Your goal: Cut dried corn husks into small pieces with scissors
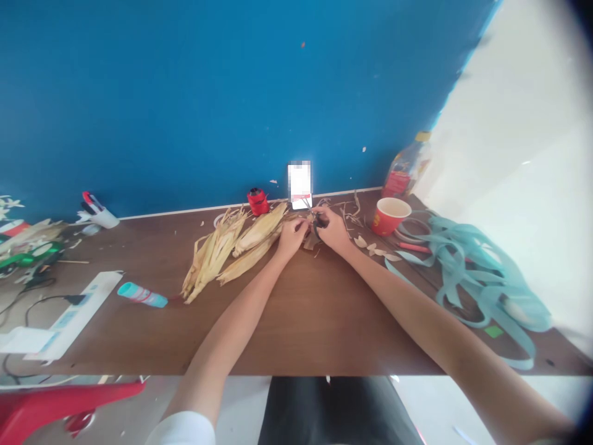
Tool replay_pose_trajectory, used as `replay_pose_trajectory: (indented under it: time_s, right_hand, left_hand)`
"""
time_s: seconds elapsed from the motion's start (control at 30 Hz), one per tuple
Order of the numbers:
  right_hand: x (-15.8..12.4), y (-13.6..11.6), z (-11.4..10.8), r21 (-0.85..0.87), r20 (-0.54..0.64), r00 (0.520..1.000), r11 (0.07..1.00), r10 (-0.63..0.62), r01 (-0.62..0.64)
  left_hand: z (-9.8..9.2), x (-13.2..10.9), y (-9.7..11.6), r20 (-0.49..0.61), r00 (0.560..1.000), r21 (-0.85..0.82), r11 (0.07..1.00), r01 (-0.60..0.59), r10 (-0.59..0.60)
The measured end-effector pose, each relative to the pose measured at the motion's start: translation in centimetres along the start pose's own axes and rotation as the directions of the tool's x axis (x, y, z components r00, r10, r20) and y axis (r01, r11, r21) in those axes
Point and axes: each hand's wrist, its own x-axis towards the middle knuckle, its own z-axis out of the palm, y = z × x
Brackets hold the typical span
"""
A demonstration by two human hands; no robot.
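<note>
My right hand grips a pair of scissors by the dark handles. The blades point up and away, in front of the lower edge of a propped phone. Close beside it, my left hand is closed in a pinch on a small piece of corn husk, mostly covered by the fingers. Dried corn husks lie in a loose pile just left of my left hand. Cut petal-shaped husk pieces are scattered to the right of my right hand.
A red paper cup and a plastic bottle stand at the back right, beside tangled teal ribbon. A red roll is by the wall. On the left lie a glue stick, a power strip and a white pen cup.
</note>
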Motion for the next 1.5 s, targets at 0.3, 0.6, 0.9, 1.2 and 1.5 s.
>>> replay_pose_trajectory:
  time_s: [0.3, 0.6, 0.9, 1.2, 1.5]
  right_hand:
    - [-0.4, -1.2, 0.0, -0.260, 0.081, 0.993, 0.960, -0.083, 0.102]
    - [-0.5, -1.2, 0.0, -0.072, 0.081, 0.992, 0.992, -0.099, 0.105]
    - [0.6, 1.9, 0.5, 0.173, -0.022, 0.999, 0.984, 0.046, -0.042]
    - [0.4, 1.3, 0.2, 0.150, 0.014, 0.997, 0.985, 0.082, -0.083]
    - [0.5, 1.5, 0.2, 0.170, 0.038, 0.997, 0.983, 0.063, -0.069]
  left_hand:
    - [0.2, 0.0, -0.5, 0.053, 0.978, -0.335, 0.919, 0.206, -0.200]
    - [0.1, 0.3, -0.7, 0.015, 0.973, -0.433, 0.876, 0.214, -0.230]
    - [-0.2, 0.1, -0.7, -0.097, 0.991, -0.239, 0.968, 0.069, -0.095]
    - [0.2, 0.1, -1.2, 0.017, 0.992, -0.212, 0.969, 0.123, -0.123]
    - [0.0, 0.2, -1.0, 0.017, 0.999, -0.117, 0.992, 0.051, -0.050]
